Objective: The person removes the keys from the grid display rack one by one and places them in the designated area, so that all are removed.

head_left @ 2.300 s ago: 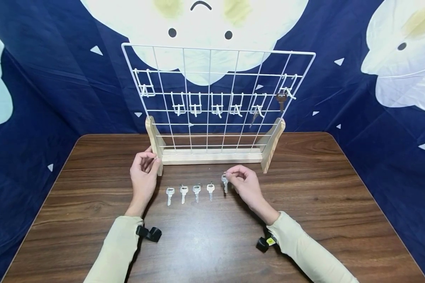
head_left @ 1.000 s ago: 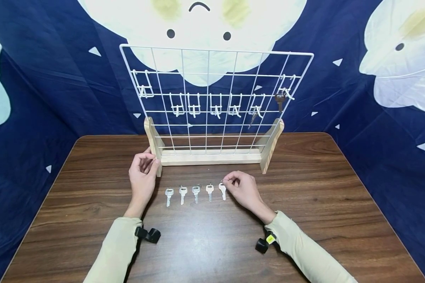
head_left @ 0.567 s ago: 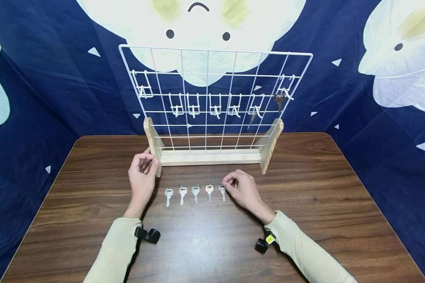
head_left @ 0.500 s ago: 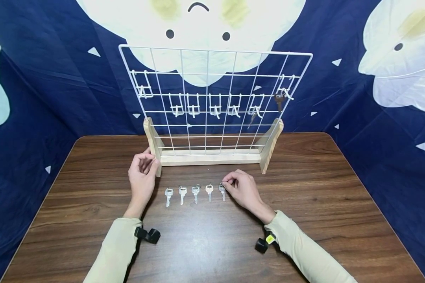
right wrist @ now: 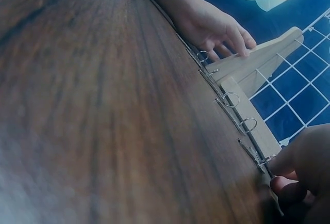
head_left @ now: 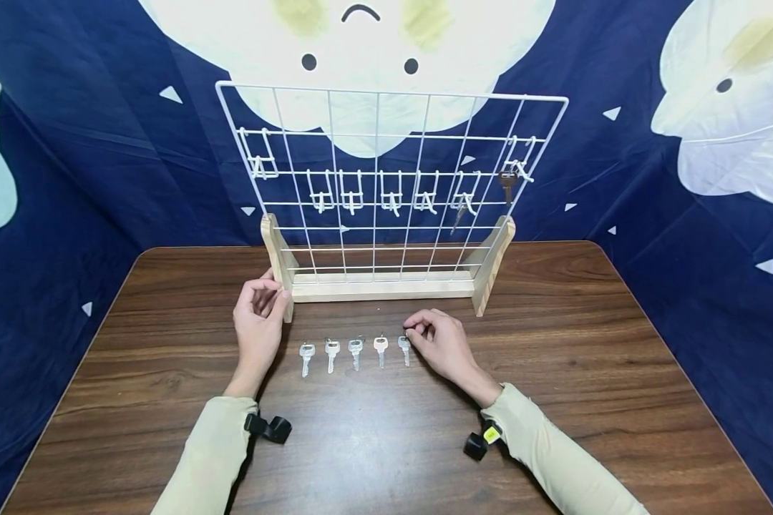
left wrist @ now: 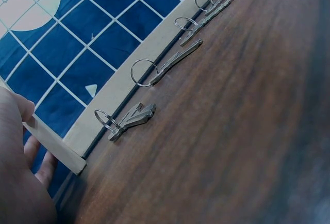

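Several silver keys with small rings lie in a row on the table, among them a key [head_left: 356, 345] in the middle and a key [head_left: 306, 350] at the left end. My right hand [head_left: 443, 343] is at the rightmost key [head_left: 404, 345], thumb and index finger slightly parted by its ring [right wrist: 268, 159]. That key lies flat. My left hand [head_left: 258, 325] holds the left wooden foot [head_left: 277, 250] of a white wire grid rack [head_left: 378, 93], thumb in front and fingers partly hidden behind it.
White hooks hang on the grid, such as the left hook [head_left: 264, 164] and a middle hook [head_left: 391, 200]. A dark key [head_left: 507, 184] hangs at the right, and another key [head_left: 459, 218] hangs lower. A blue cloth [head_left: 103, 164] stands behind the wooden table [head_left: 554, 343].
My right hand has lowered the rightmost key to the table, straightened it in line with the others, and just parted its fingertips. My left hand has stayed on the wooden foot.
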`<state>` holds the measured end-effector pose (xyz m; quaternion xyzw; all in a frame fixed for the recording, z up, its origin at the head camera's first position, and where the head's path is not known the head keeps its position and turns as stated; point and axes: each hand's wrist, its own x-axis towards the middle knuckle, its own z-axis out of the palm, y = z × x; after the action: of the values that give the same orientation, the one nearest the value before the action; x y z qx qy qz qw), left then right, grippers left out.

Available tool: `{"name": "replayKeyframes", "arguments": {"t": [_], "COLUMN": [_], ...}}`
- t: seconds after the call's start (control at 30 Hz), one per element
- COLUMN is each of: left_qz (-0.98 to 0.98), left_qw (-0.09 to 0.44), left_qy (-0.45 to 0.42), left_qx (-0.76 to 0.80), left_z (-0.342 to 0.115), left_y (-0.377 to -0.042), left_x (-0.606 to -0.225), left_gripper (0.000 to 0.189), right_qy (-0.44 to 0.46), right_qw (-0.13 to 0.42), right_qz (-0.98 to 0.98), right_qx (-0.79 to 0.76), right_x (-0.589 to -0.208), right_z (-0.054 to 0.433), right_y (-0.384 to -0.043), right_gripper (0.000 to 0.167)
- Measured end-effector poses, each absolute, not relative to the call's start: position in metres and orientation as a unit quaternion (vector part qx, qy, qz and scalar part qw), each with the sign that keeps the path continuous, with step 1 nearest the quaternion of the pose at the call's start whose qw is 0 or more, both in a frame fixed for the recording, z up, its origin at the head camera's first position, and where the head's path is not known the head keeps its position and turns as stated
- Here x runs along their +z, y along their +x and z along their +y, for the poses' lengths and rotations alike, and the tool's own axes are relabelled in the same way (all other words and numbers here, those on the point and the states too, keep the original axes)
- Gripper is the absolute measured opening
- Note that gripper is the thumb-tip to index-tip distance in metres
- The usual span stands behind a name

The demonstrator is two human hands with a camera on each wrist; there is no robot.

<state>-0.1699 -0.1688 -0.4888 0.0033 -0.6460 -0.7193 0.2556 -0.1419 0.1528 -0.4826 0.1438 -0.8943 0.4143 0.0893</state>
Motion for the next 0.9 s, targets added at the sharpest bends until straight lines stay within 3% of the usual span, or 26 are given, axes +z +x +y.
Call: {"name": "replayKeyframes", "arguments": {"t": [0.53, 0.9], "left_qz": [-0.659, -0.66], "left_qw": [0.247, 0.244], "left_qy": [0.015, 0.02], "left_qx": [-0.71, -0.71], "left_z": [-0.169, -0.169], "left_y": [-0.171, -0.172], "left_x": [-0.488, -0.487], "left_gripper": [0.021, 0.021], "right_qy": [0.11, 0.079], "right_qw": [0.083, 0.111], "right_qz": [-0.873, -0.838], "right_qx": [0.467, 0.529], "right_x": [-0.484, -0.47], "right_z": [0.153, 0.149], "right_y": [-0.143, -0.139], "right_gripper": [0.016, 0.015]}}
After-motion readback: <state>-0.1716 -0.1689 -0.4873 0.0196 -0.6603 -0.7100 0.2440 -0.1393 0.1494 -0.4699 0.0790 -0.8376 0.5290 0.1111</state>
